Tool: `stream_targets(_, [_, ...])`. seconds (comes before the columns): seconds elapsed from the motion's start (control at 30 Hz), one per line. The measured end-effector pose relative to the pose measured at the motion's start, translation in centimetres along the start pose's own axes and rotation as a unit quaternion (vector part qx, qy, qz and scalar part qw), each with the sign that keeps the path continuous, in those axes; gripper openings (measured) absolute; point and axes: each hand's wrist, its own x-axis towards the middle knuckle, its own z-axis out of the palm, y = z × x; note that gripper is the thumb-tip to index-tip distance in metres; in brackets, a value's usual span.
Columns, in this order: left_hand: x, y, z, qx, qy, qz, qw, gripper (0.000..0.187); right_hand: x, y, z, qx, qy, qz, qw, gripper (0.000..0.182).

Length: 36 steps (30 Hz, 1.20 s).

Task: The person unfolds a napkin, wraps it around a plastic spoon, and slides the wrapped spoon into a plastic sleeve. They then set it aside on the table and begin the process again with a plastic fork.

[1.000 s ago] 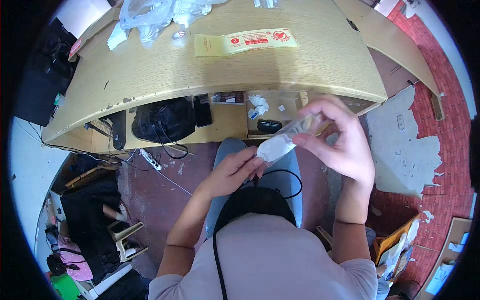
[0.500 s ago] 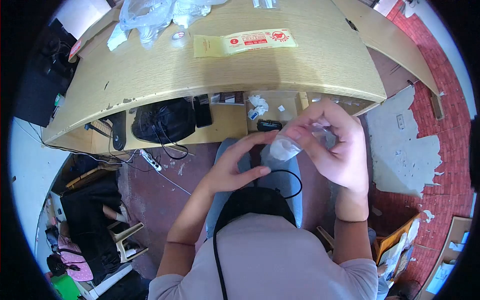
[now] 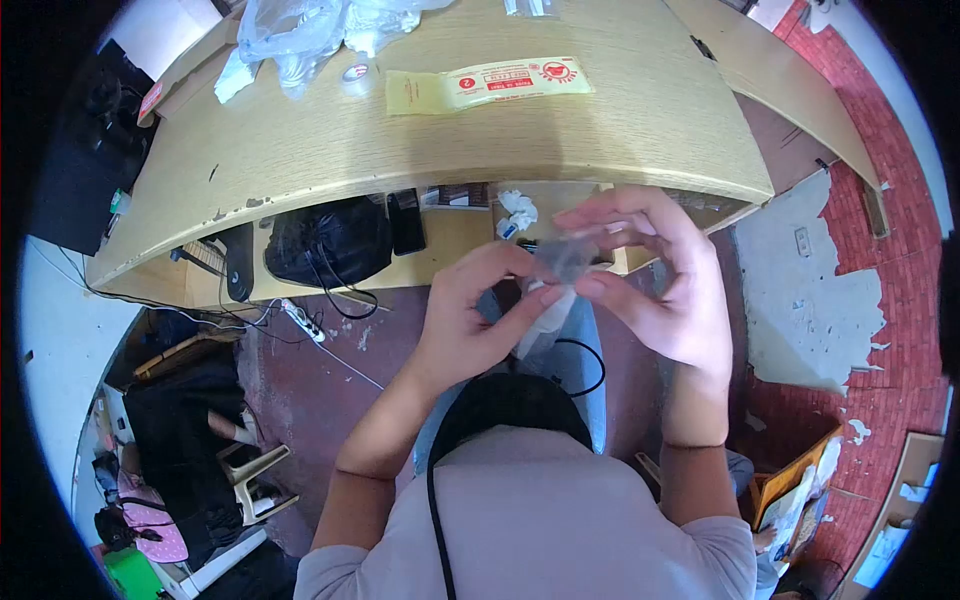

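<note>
Clearly both hands meet over the lap, just below the counter (image 3: 600, 130) edge, so the one small clear plastic bag (image 3: 556, 285) hangs between them: the left hand (image 3: 470, 320) pinches its lower white-filled part with thumb and forefinger, while the right hand (image 3: 655, 280) grips the twisted top, fingers curled. On the counter lie one yellow printed packet (image 3: 490, 85), one tape roll (image 3: 353, 73) and a heap of clear bags (image 3: 300, 30).
</note>
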Motion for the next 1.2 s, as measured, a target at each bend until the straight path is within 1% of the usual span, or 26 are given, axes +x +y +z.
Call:
stream_targets(0.03, [0.0, 0.0, -0.1, 0.001, 0.002, 0.0, 1.0, 0.011, -0.5, 0.8, 0.1, 0.051, 0.0, 0.013, 0.999, 0.028])
stream_targets(0.07, [0.1, 0.0, -0.1, 0.012, 0.039, -0.003, 0.999, 0.01, -1.2, 1.8, 0.2, 0.101, 0.001, 0.027, 0.995, 0.033])
stream_targets(0.1, [0.1, 0.0, -0.2, 0.024, 0.074, -0.005, 0.997, 0.009, -1.8, 3.0, 0.4, 0.106, -0.035, 0.008, 0.994, 0.038])
stream_targets(0.13, [0.1, 0.0, 0.0, 0.024, 0.074, -0.006, 0.997, 0.009, -2.2, 3.4, 0.6, 0.077, -0.063, 0.029, 0.995, 0.038])
stream_targets(0.17, [0.2, -0.1, 0.2, 0.001, 0.112, -0.03, 0.993, 0.009, -2.4, 3.6, 0.7, 0.047, -0.091, 0.05, 0.993, 0.038])
stream_targets(0.2, [0.2, -0.1, 0.4, -0.023, 0.15, -0.055, 0.987, 0.009, -2.6, 3.6, 1.4, 0.044, -0.079, 0.046, 0.995, 0.036])
stream_targets(0.23, [0.3, -0.3, 0.4, -0.023, 0.148, -0.054, 0.987, 0.009, -2.8, 3.9, 1.9, 0.044, -0.078, 0.046, 0.995, 0.036])
stream_targets(0.3, [0.4, -0.8, 0.4, 0.006, 0.172, -0.025, 0.985, 0.008, -3.2, 4.8, 2.8, 0.087, -0.059, 0.057, 0.993, 0.034])
stream_targets(0.37, [0.3, -1.0, 0.6, -0.012, 0.18, -0.029, 0.983, 0.008, -3.1, 4.6, 3.8, 0.081, -0.039, 0.065, 0.994, 0.031])
stream_targets(0.43, [0.2, -1.0, 0.8, -0.031, 0.188, -0.034, 0.981, 0.008, -3.2, 4.8, 4.9, 0.092, 0.025, 0.062, 0.994, 0.027])
stream_targets(0.53, [0.2, -0.6, 1.0, -0.044, 0.196, -0.03, 0.979, 0.009, -3.5, 5.9, 5.7, 0.11, 0.042, 0.073, 0.99, 0.026])
stream_targets(0.63, [0.3, -0.2, 0.6, -0.044, 0.182, -0.046, 0.981, 0.01, -3.4, 5.8, 6.1, 0.151, 0.054, 0.074, 0.984, 0.023])
stream_targets(0.67, [0.3, -0.3, 0.3, -0.041, 0.163, -0.052, 0.984, 0.012, -3.4, 5.6, 6.0, 0.151, 0.055, 0.074, 0.984, 0.023])
stream_targets(0.7, [0.3, -0.3, 0.1, -0.038, 0.145, -0.058, 0.987, 0.016, -3.3, 5.4, 5.9, 0.168, 0.051, 0.094, 0.98, 0.022])
stream_targets(0.73, [0.4, 0.1, 0.2, -0.038, 0.144, -0.058, 0.987, 0.016, -3.2, 5.2, 5.8, 0.185, 0.046, 0.114, 0.975, 0.02])
stream_targets(0.8, [0.7, 1.1, 0.5, -0.072, 0.189, 0.01, 0.979, 0.028, -3.1, 5.0, 5.7, 0.211, 0.048, 0.127, 0.968, 0.02])
stream_targets(0.83, [0.4, 0.7, 0.4, -0.073, 0.189, 0.011, 0.979, 0.028, -3.1, 5.0, 5.6, 0.237, 0.051, 0.139, 0.96, 0.019])
stream_targets(0.87, [-0.2, -0.2, 0.1, 0.053, 0.242, 0.135, 0.96, 0.034, -3.0, 5.0, 5.5, 0.237, 0.051, 0.139, 0.96, 0.019])
stream_targets(0.9, [-0.9, -1.0, -0.2, 0.177, 0.286, 0.254, 0.907, 0.041, -3.0, 5.1, 5.4, 0.228, 0.048, 0.135, 0.963, 0.02])
stream_targets(0.93, [-2.1, -1.0, -0.4, 0.256, 0.274, 0.285, 0.882, 0.036, -3.0, 5.1, 5.3, 0.219, 0.045, 0.132, 0.966, 0.02])
stream_targets(0.97, [-2.4, -0.6, -0.6, 0.256, 0.273, 0.285, 0.882, 0.036, -3.0, 5.1, 5.3, 0.218, 0.046, 0.132, 0.966, 0.02])
stream_targets(1.0, [-2.6, 0.0, -0.8, 0.357, 0.191, 0.31, 0.86, 0.034, -3.0, 5.0, 5.3, 0.227, 0.046, 0.129, 0.964, 0.019])
stream_targets(1.03, [-2.7, 0.3, -0.9, 0.453, 0.106, 0.329, 0.822, 0.033, -3.0, 4.9, 5.3, 0.236, 0.046, 0.125, 0.963, 0.019])
stream_targets(1.07, [-2.5, -0.1, -0.4, 0.449, 0.123, 0.294, 0.834, 0.031, -3.1, 4.8, 5.4, 0.236, 0.044, 0.125, 0.963, 0.019])
stream_targets(1.17, [-1.4, 0.0, -0.8, 0.47, 0.109, 0.278, 0.831, 0.031, -3.3, 4.6, 5.4, 0.249, 0.05, 0.124, 0.959, 0.017])
stream_targets(1.2, [-1.3, -0.3, -1.1, 0.46, 0.109, 0.291, 0.832, 0.032, -3.2, 4.4, 5.4, 0.248, 0.045, 0.129, 0.959, 0.017])
